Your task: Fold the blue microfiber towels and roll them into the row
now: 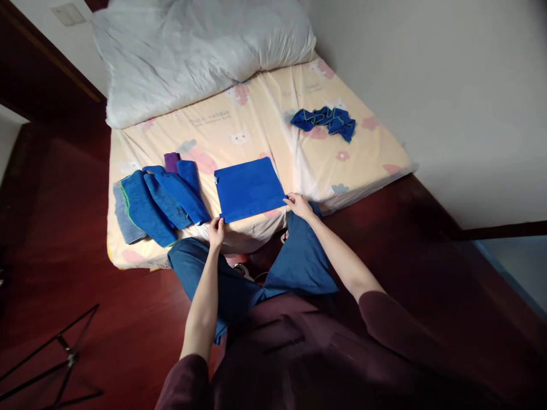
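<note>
A flat rectangular blue towel lies spread near the front edge of the bed, with a small pale tag on its left side. My left hand pinches its near left corner between thumb and fingers. At the near right corner, my right hand grips the same towel in a pinch. Just left of it lie several folded blue towels, one with green edging. A purple folded cloth pokes out behind them, and a grey-blue one shows at the far left.
A crumpled blue cloth with green edging rests on the bed's right part. The patterned bed sheet runs back to a large grey-white quilt. A grey wall borders the right side. A black tripod stand stands on the dark red floor.
</note>
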